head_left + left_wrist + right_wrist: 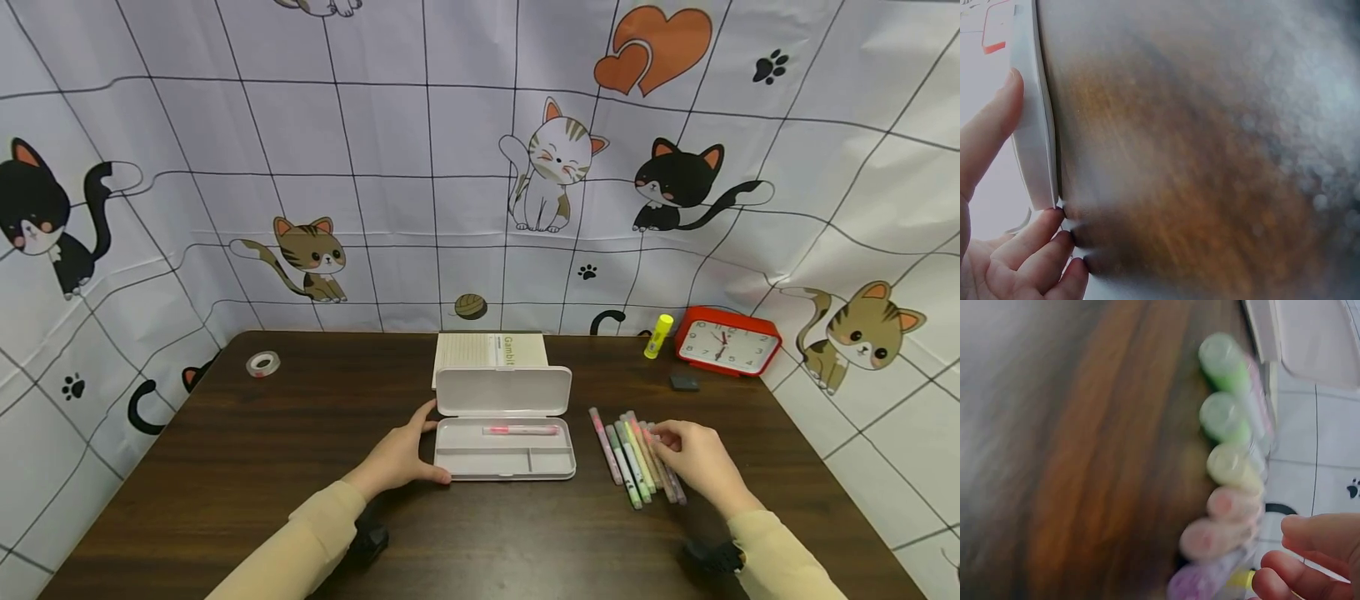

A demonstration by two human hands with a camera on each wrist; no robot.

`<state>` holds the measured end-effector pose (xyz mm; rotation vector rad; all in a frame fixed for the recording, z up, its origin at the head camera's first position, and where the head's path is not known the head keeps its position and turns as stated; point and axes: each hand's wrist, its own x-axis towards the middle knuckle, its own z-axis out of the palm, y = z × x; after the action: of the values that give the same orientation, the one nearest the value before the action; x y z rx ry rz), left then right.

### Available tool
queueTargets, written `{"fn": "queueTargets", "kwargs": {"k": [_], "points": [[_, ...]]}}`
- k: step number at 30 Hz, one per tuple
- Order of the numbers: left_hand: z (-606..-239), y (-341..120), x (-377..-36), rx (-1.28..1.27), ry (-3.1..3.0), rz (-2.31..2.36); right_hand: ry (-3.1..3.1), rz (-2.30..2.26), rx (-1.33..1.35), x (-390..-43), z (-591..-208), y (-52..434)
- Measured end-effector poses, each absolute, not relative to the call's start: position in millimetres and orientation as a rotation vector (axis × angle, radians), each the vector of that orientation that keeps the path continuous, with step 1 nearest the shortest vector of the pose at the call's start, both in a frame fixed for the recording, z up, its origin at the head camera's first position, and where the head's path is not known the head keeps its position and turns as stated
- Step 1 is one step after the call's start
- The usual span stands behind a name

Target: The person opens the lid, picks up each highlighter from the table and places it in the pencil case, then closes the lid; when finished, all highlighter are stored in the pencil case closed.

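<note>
An open white pencil case point(501, 461) lies mid-table with its lid point(502, 392) raised; one pink pen point(521, 430) lies inside. My left hand point(420, 442) grips the case's left end, thumb at the back and fingers at the front corner. The left wrist view shows the same hold, left hand point(1032, 150) on the case's edge point(1024, 37). Several pastel pens point(633, 454) lie in a row right of the case. My right hand point(663, 440) rests its loosely curled fingers on the rightmost ones. In the blurred right wrist view its fingers point(1310, 556) are beside the pen caps point(1229, 456).
On the dark wooden table point(225, 467): a tape roll point(263, 363) at the back left, a white box point(491, 350) behind the case, a yellow glue stick point(659, 336), a red clock point(727, 346) and a black eraser point(684, 382) at the back right. Cat-print cloth surrounds the table.
</note>
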<state>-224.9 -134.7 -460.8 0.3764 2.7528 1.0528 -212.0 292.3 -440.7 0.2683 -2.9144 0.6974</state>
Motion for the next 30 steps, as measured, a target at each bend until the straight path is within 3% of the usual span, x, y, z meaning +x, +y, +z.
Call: {"fn": "queueTargets", "kwargs": {"k": [30], "points": [[-461.3,-135.9,-223.7,0.411,2.754,1.062,-2.999,0.622,0.141,-206.4,-450.5,314.7]]}}
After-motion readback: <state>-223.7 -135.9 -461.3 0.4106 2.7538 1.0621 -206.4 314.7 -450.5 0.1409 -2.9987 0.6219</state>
